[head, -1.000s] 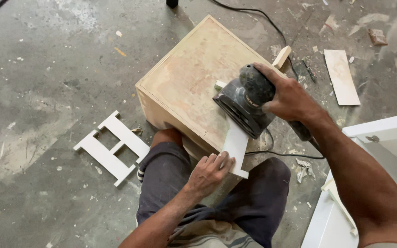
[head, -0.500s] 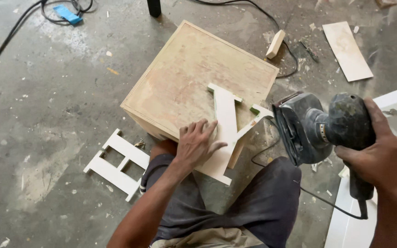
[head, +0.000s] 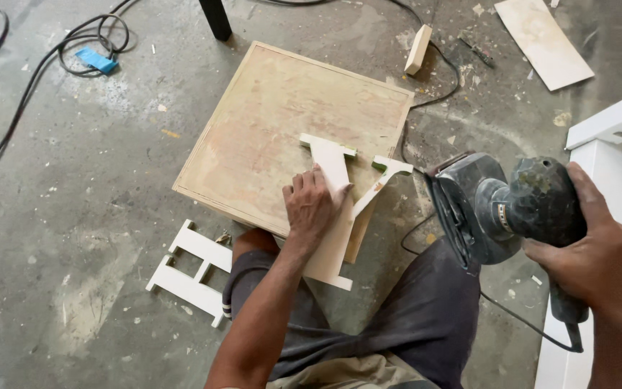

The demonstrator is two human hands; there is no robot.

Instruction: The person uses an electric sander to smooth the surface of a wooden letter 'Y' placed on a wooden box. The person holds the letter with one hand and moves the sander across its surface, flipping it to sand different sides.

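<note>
A person sits on a dusty concrete floor (head: 73, 216) with a plywood box (head: 268, 122) between the knees. The left hand (head: 312, 205) lies flat, fingers spread, pressing a white cut-out letter (head: 334, 216) onto the box top; the letter overhangs the near edge. The right hand (head: 592, 252) wraps around a dark electric sander (head: 502, 209), lifted clear to the right. Another white letter (head: 192, 270) lies on the floor.

Woodworking shop: sander (head: 505, 209), littered offcuts (head: 418, 49)
</note>
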